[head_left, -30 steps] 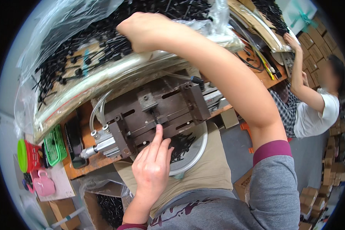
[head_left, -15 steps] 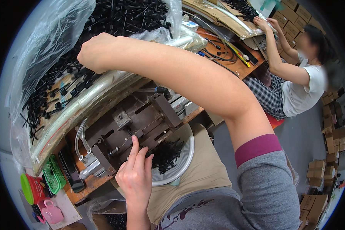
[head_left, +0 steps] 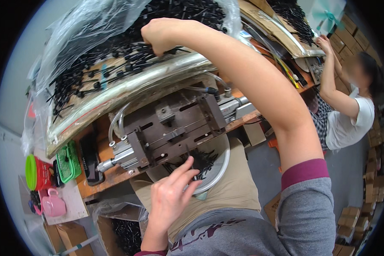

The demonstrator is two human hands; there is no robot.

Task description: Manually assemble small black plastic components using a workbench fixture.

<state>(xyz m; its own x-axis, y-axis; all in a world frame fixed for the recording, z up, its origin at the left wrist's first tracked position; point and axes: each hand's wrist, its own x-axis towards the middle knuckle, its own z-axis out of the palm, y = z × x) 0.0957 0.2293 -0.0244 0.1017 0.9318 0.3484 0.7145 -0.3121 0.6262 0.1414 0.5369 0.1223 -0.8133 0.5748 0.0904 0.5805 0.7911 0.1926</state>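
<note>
My left hand [head_left: 175, 190] is over the near edge of a machine, its fingers stretched and apart above a white basket [head_left: 224, 168] of short black parts. A thin dark piece [head_left: 187, 149] shows just beyond the index fingertip; whether it touches the finger is unclear. My right arm reaches across to a heap of black stemmed parts [head_left: 115, 57], where my right hand [head_left: 160, 36] is curled closed, its fingertips hidden. Between the hands lies the brown metal machine [head_left: 158, 136], with a small block [head_left: 174, 134] at its middle and an air cylinder [head_left: 123, 157] at its left end.
A plastic-wrapped rim [head_left: 128, 89] borders the heap. At left stand a green basket [head_left: 68, 162], a red tub [head_left: 42, 175] and a pink cup [head_left: 53, 205]. A box of black parts [head_left: 126, 232] sits below. Another person [head_left: 350, 115] works at right.
My left hand has drawn back from the machine's middle block toward the basket. My right hand stays over the heap, now farther right within it. The whole view has shifted.
</note>
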